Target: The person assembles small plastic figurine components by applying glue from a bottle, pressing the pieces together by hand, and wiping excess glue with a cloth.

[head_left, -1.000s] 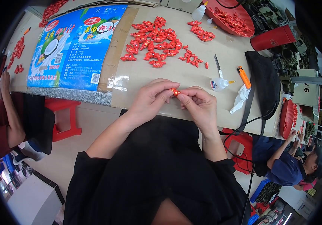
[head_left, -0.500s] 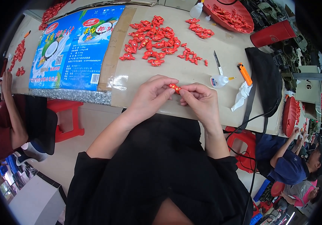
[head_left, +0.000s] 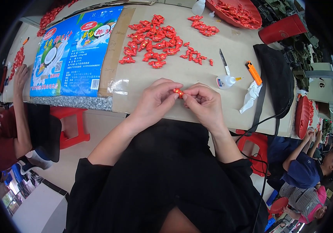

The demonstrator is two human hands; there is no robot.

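Observation:
Between my two hands, just over the table's near edge, is a small red figurine (head_left: 178, 92) with yellowish markings. My left hand (head_left: 159, 98) pinches it between thumb and forefinger from one side. From the other side my right hand (head_left: 202, 101) grips it with thumb and fingertips. Its exact shape is mostly covered by the fingers. Beyond my hands lies a large spread of similar red figurines (head_left: 159, 37), a smaller cluster of them (head_left: 203, 28), and a group of tiny red pieces (head_left: 193, 55).
Right of my hands lie a small glue bottle (head_left: 225, 81), a knife (head_left: 224, 62), an orange cutter (head_left: 253, 73), a white tissue (head_left: 250, 98) and a black bag (head_left: 274, 81). A red tray (head_left: 236, 13) and red cup (head_left: 282, 31) stand behind. Flattened blue carton (head_left: 75, 54) at left. Co-workers sit on both sides.
Both hands stay on the red figurine, which has turned slightly between the fingers. The whole view has shifted a little. At left, a co-worker's hand has moved nearer the red pieces.

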